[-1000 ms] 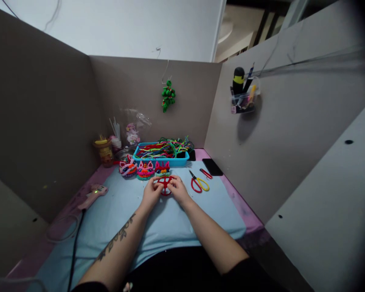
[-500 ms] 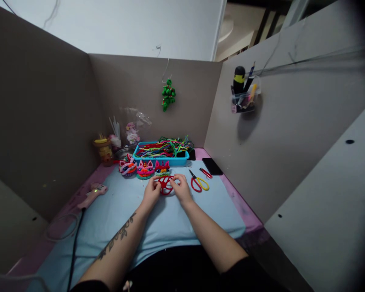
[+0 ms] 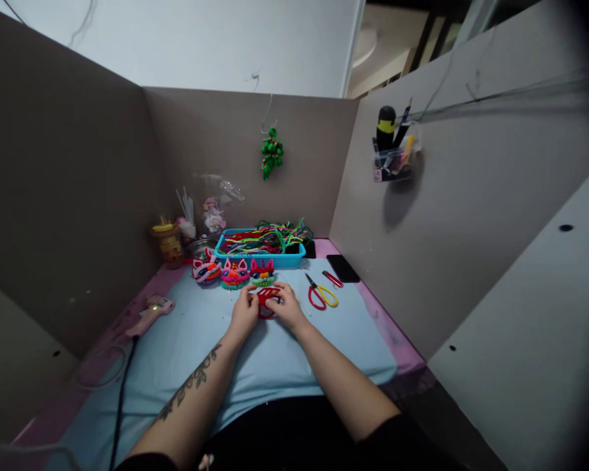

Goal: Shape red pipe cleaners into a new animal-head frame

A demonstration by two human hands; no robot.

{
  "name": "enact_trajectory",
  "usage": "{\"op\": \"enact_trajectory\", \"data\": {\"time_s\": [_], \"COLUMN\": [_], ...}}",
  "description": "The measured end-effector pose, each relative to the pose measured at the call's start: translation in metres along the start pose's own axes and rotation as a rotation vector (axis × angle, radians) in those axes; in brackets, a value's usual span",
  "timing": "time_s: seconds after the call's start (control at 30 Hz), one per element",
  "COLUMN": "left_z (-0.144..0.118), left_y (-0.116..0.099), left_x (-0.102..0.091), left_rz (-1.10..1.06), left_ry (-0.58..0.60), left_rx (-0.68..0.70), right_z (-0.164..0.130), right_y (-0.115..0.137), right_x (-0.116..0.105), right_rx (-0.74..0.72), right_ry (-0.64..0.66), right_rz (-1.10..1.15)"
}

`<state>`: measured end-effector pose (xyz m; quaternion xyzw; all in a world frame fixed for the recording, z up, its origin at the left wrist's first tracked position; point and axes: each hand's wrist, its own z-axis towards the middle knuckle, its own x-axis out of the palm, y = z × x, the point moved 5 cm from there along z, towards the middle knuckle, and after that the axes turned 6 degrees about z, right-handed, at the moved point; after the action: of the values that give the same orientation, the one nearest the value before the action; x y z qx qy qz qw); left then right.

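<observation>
Holding: head view, both hands meet over a small red pipe-cleaner piece (image 3: 267, 301) near the middle of the worktop (image 3: 324, 340).
Left hand: left hand (image 3: 244, 313) has its fingers pinched on the piece's left edge.
Right hand: right hand (image 3: 288, 309) has its fingers curled on the right edge and over the top.
Lie of the piece: it sits between the two sets of fingertips, just ahead of them, about equally near each hand; I cannot tell its long axis.
Behind: three finished bright faces (image 3: 233, 273) in a row, then a blue tray (image 3: 260, 260) of pipe cleaners.
Right side: scissors (image 3: 320, 294), near but apart.
Far left: pink glue gun (image 3: 150, 313).
</observation>
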<state>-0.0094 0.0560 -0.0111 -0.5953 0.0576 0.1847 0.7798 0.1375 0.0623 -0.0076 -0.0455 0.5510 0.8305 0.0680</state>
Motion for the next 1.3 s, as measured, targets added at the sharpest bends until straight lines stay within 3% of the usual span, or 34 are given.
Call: {"op": "enact_trajectory", "data": {"time_s": [0.17,0.5,0.87,1.1,1.3], "left_z": [-0.003,-0.009,-0.004,-0.003,0.000], "left_y": [-0.010,-0.023,-0.020,-0.016,-0.012], "left_x": [-0.002,-0.004,-0.003,-0.002,-0.008], "left_rz": [0.096,0.150,-0.062,-0.173,-0.147], "left_ry": [-0.004,-0.015,-0.003,0.026,-0.062], "left_rx": [0.098,0.176,0.073,0.015,0.008], "right_z": [0.002,0.005,0.006,0.005,0.007], "right_y": [-0.006,-0.013,-0.010,-0.013,-0.015], "right_x": [-0.003,0.001,0.000,0.002,-0.002], "right_rx": [0.024,0.088,0.124,0.196,0.172], "right_ry": [-0.046,-0.005,0.040,0.041,-0.043], "right_rz": [0.045,0.201,0.248,0.400,0.440]}}
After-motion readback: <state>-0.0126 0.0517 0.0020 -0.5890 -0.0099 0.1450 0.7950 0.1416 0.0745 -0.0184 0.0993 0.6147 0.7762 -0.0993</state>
